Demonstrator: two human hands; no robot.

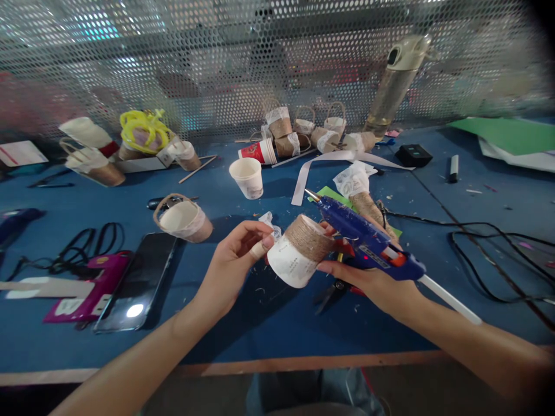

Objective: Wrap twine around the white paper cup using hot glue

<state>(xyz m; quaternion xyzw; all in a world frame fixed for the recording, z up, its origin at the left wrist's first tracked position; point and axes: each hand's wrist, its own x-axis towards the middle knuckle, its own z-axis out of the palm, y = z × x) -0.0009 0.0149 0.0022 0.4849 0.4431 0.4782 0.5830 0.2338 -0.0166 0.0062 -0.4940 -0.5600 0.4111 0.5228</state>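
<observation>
My left hand [240, 257] pinches the end of a white lace strip [267, 221] beside a paper cup [292, 263]. Brown twine is wrapped around part of this cup, which is tilted on its side above the table. With thumb and fingers, my right hand [368, 283] grips the cup's right side. A blue hot glue gun [355, 228] is also at my right hand, its metal nozzle pointing up and left over the cup; its handle is mostly hidden. Under the right hand lie dark-bladed cutters [333, 292] with red handles, partly covered.
A twine-and-lace cup basket [186, 219] stands left, near a phone [141, 283]. Several similar baskets [286, 133] pile up at the back by a plain paper cup [247, 176] and white ribbon [302, 179]. A bottle [392, 86] and black cable [468, 222] are right.
</observation>
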